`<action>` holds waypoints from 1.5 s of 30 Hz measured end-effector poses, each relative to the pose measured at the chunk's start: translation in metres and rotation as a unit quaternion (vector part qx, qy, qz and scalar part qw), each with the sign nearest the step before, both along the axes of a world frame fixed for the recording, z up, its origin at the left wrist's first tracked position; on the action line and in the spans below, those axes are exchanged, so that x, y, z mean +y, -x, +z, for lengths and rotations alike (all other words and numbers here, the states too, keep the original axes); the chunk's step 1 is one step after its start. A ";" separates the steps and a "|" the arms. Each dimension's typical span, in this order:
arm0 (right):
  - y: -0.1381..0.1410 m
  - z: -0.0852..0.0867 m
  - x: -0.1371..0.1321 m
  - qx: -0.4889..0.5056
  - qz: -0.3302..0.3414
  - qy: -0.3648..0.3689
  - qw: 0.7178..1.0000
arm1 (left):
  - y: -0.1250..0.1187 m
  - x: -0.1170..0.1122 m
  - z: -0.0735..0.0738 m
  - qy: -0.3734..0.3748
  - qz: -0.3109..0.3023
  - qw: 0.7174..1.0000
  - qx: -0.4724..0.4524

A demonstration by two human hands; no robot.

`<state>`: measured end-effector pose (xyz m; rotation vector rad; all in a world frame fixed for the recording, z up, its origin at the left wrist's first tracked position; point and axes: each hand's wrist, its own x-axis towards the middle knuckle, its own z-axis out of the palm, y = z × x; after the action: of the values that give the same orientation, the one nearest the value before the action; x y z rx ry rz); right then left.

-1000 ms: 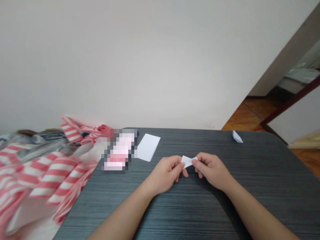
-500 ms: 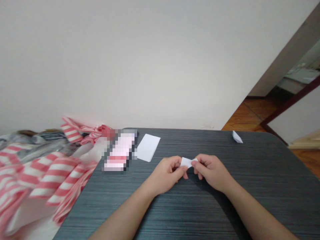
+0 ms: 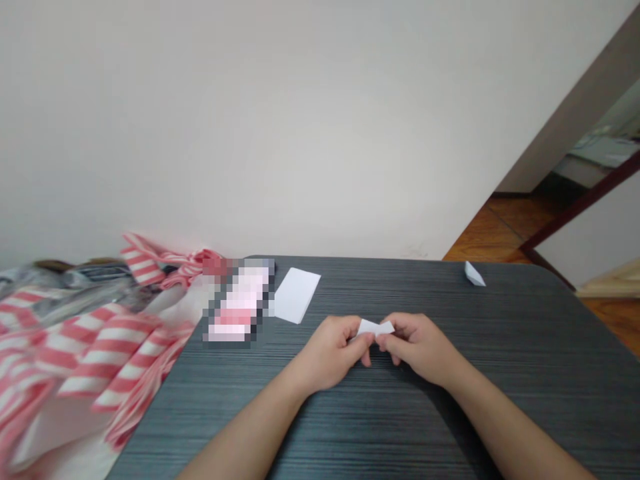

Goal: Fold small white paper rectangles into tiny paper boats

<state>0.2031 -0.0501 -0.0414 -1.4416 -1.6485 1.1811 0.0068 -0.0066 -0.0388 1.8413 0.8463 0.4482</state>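
The left hand [image 3: 330, 353] and the right hand [image 3: 420, 350] pinch together a small folded white paper [image 3: 375, 327] with fingertips; it seems light and soft, better held near its folds.

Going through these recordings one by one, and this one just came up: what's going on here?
A person is holding a small piece of folded white paper between the left hand and the right hand, over a dark grey wood-grain table. A flat white paper rectangle lies on the table ahead of the left hand, and a small folded white paper piece sits near the far edge. Pink-and-white striped material is heaped to the left.
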 end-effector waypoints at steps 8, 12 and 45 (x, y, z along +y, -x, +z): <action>-0.001 0.005 -0.001 -0.008 -0.009 -0.002 1.000 | -0.002 0.000 0.001 -0.014 0.008 1.000 -0.008; -0.003 0.002 0.000 -0.006 -0.023 -0.002 1.000 | -0.001 0.000 0.002 -0.009 0.001 1.000 -0.001; -0.005 -0.002 0.001 0.047 -0.012 0.021 0.999 | -0.002 -0.001 -0.001 0.055 0.024 0.998 -0.026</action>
<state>0.2080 -0.0487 -0.0430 -1.4058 -1.5472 1.2577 0.0090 -0.0080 -0.0395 1.7055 0.8648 0.4681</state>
